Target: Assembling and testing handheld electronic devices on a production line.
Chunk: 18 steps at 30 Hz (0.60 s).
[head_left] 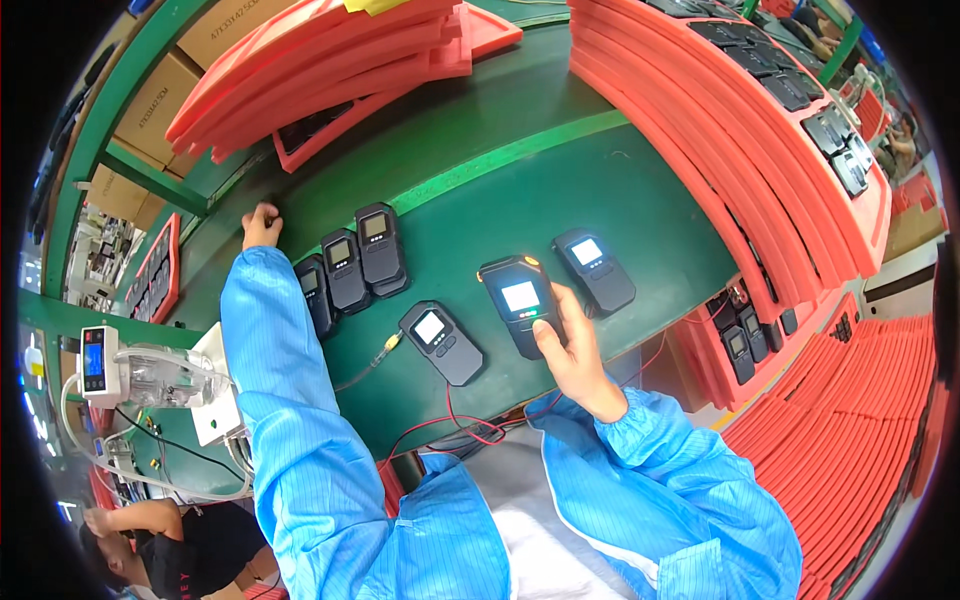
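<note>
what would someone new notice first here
Probably the device in the right hand, near the centre, its screen lit white and top corners orange. Next, the stacked red trays at upper left and right, and blue sleeves over the green table.

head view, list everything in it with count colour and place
held device: one, black, lit screen, in the right hand
cabled device: one, black, lit screen, table centre
loose device: one, black, lit screen, right of the held one
dark-screened devices: at least three, black, by the left forearm
table: one, green, centre
foam trays: many, red, stacked upper left and right
cartons: several, brown, upper left
instrument: one, white, left
co-worker: one, black shirt, lower left
left hand: one, blue sleeve, upper left
right hand: one, blue sleeve, right of centre
</note>
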Each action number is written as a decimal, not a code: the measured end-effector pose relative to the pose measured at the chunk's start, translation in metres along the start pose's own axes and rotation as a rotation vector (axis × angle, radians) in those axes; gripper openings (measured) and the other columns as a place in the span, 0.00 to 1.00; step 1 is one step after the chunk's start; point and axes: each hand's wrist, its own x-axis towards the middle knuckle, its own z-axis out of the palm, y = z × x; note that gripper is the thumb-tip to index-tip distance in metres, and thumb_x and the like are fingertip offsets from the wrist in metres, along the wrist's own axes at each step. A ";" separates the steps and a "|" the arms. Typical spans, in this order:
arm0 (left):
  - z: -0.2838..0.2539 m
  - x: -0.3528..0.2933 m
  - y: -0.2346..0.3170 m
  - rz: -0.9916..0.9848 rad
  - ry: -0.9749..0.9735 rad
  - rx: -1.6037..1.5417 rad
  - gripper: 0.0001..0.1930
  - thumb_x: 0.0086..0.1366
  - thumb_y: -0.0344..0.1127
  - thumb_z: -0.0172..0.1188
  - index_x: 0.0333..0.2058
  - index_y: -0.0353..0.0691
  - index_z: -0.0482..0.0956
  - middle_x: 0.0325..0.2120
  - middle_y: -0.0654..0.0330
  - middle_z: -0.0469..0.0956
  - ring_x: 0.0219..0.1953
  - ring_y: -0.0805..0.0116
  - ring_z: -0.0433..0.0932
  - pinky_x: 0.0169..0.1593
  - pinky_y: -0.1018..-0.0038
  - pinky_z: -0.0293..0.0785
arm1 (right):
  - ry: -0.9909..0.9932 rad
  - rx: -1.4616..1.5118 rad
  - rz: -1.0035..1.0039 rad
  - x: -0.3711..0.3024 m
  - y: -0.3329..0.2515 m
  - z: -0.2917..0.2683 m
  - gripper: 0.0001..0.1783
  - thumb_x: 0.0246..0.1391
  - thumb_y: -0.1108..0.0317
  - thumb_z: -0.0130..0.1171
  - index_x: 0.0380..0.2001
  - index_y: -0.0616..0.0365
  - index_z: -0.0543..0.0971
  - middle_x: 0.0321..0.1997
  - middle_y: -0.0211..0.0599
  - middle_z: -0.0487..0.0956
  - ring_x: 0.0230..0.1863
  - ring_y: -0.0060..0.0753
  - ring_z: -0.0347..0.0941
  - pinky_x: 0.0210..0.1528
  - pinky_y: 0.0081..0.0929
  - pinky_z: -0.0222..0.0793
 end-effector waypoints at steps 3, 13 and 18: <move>0.018 -0.002 0.104 0.143 0.072 -0.602 0.23 0.55 0.33 0.59 0.52 0.48 0.72 0.53 0.56 0.71 0.50 0.61 0.73 0.54 0.67 0.69 | 0.096 0.001 0.005 0.001 0.010 -0.003 0.26 0.59 0.70 0.53 0.61 0.62 0.63 0.37 0.37 0.78 0.34 0.22 0.72 0.36 0.24 0.68; -0.047 -0.106 0.359 0.246 -0.999 -0.791 0.33 0.38 0.20 0.44 0.49 0.41 0.74 0.42 0.62 0.76 0.48 0.71 0.72 0.52 0.80 0.65 | -0.061 -0.428 0.122 0.000 -0.024 -0.015 0.25 0.58 0.70 0.57 0.59 0.59 0.71 0.54 0.48 0.76 0.55 0.44 0.72 0.57 0.33 0.66; 0.006 -0.090 0.372 0.544 -1.068 -0.635 0.33 0.36 0.13 0.39 0.44 0.39 0.77 0.39 0.61 0.76 0.49 0.69 0.73 0.55 0.77 0.65 | -0.061 -0.770 -0.254 0.010 -0.034 -0.048 0.26 0.54 0.69 0.62 0.57 0.58 0.74 0.54 0.49 0.76 0.58 0.50 0.69 0.60 0.35 0.65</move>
